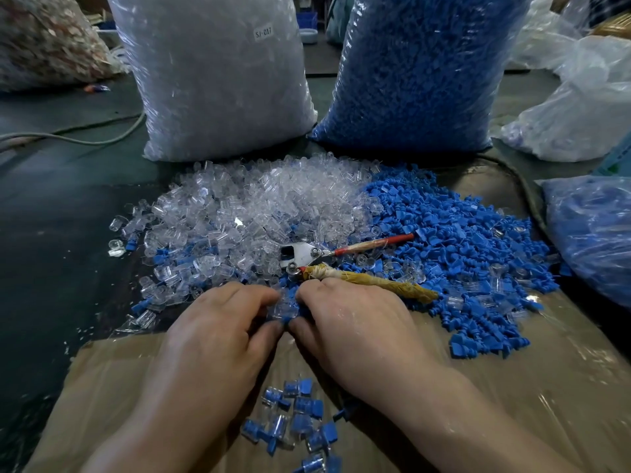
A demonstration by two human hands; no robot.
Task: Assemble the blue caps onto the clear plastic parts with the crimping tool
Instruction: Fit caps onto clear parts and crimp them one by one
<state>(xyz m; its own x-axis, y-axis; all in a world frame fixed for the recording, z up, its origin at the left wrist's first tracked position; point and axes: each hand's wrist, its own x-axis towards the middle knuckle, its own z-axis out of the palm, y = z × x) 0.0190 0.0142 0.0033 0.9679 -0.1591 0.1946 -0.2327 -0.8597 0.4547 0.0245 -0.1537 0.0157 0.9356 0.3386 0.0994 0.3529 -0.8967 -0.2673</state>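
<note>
- Head view: the left hand [218, 322] and the right hand [351, 322] meet fingertip to fingertip at the near edge of the piles. Both have curled fingers and pinch one small clear-and-blue piece [284, 314] between them. Which hand holds which half cannot be told.
- The crimping tool [307, 256] lies untouched just beyond the knuckles, where the two piles meet. Its metal head points left; one handle is red, the other is wrapped in yellowish cloth.
- Loose clear plastic parts [246, 206] are heaped to the left, and loose blue caps [461, 254] spread to the right.
- Behind the heaps stand two tall transparent sacks: a sack of clear parts [218, 73] on the left and a sack of blue caps [420, 70] on the right.
- A small white label [263, 32] near the top of the clear sack reads "SJ-017", though the second character is not sharp. No other writing is legible.
- Assembled pieces [297, 418], clear bodies with blue caps on, lie in a small cluster between the forearms on film-covered cardboard [512, 387].
- Another bag of bluish parts [594, 233] sits at the right edge.
</note>
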